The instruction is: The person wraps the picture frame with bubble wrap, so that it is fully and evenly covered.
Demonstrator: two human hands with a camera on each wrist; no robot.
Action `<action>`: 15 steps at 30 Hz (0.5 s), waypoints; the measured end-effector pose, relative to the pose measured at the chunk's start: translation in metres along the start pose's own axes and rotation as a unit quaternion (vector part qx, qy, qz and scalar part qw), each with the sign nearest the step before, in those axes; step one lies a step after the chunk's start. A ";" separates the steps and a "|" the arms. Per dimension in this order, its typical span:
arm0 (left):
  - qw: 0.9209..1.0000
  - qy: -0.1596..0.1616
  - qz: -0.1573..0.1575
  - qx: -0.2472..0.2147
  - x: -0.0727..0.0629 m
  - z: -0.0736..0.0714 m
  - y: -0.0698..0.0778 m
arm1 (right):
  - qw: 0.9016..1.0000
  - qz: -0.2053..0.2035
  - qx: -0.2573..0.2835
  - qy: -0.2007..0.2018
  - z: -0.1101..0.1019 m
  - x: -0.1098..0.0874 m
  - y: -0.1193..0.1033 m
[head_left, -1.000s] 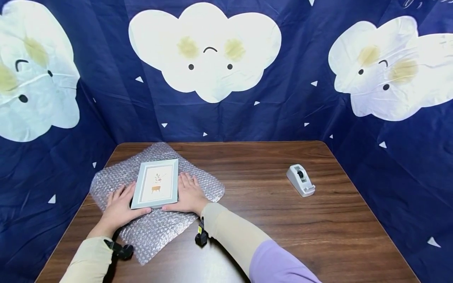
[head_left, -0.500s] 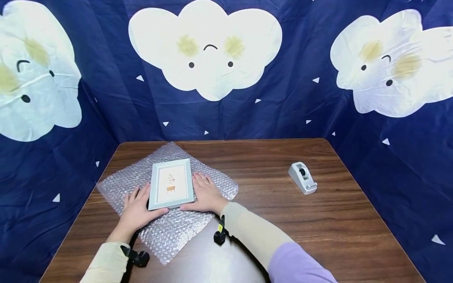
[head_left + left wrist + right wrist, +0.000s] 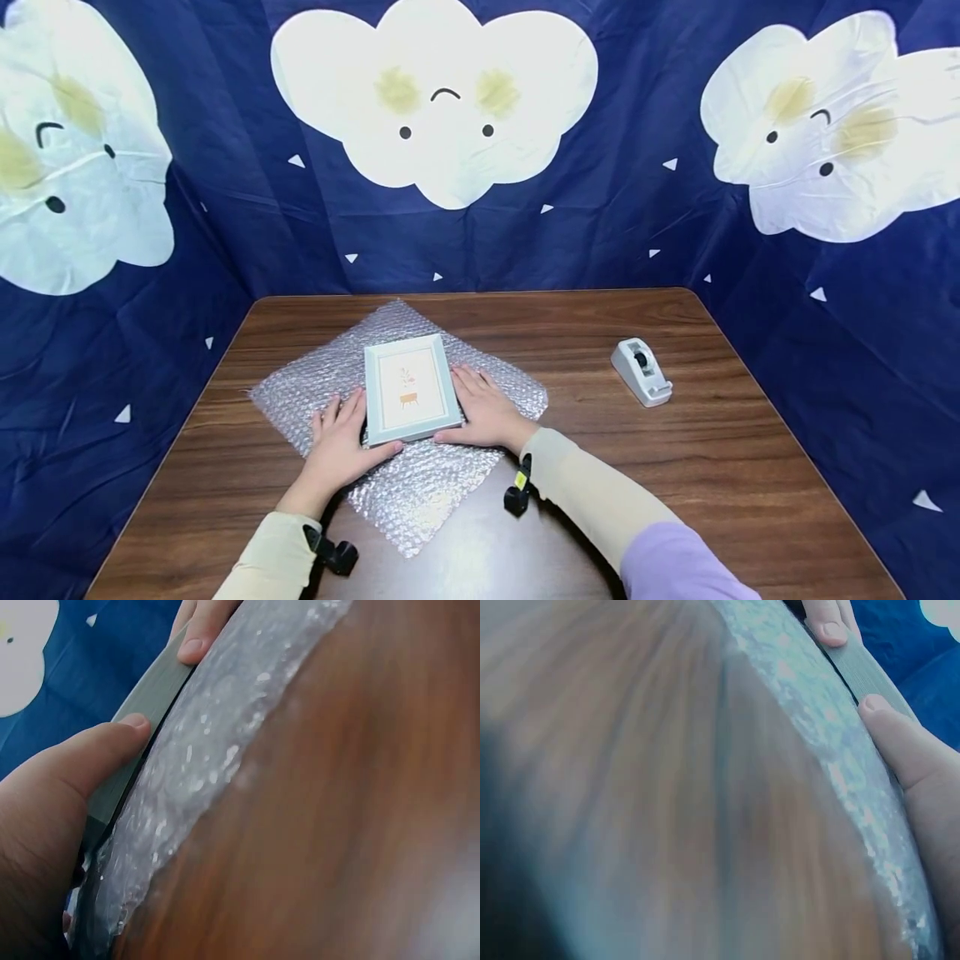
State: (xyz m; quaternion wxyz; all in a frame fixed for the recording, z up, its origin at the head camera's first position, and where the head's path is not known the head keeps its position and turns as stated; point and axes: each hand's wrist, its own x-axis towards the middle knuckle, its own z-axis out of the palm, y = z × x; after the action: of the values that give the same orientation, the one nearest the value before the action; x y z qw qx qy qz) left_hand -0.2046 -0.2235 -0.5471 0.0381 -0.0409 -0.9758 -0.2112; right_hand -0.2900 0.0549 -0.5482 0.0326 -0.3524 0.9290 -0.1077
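A picture frame (image 3: 378,383) with a pale blue border lies face up on a sheet of bubble wrap (image 3: 412,508). Its print shows a small plant in an orange pot. My left hand (image 3: 337,446) rests against the frame's left side, fingers extended over the wrap and thumb along the near edge. On the other side, my right hand (image 3: 489,414) lies in the same way, its thumb on the near edge too. In the left wrist view, both thumbs touch the frame's front side (image 3: 159,690). The undersides of the hands are hidden.
A white tape dispenser (image 3: 642,372) stands on the right part of the wooden table (image 3: 600,475). Blue cloth (image 3: 480,250) with cloud prints hangs behind the table and at both sides.
Both hands have slid the picture frame and the bubble wrap together to the right across the table. Their hold on the frame looks the same. The tape dispenser stays on the right.
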 end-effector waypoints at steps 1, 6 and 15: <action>1.000 -0.001 0.002 0.000 0.000 0.002 0.005 | 1.000 0.001 0.000 0.000 -0.001 -0.004 0.004; 1.000 -0.006 0.009 -0.001 0.005 0.012 0.029 | 1.000 -0.002 -0.002 -0.003 -0.007 -0.022 0.027; 1.000 -0.018 0.018 -0.013 0.013 0.025 0.068 | 0.999 0.003 0.030 0.021 -0.014 -0.051 0.059</action>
State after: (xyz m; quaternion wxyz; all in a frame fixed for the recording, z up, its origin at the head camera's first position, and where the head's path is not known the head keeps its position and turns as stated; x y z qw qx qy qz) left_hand -0.2124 -0.1508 -0.5410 0.0236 -0.0628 -0.9727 -0.2220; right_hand -0.2916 0.1344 -0.5483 0.0241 -0.3465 0.9268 -0.1428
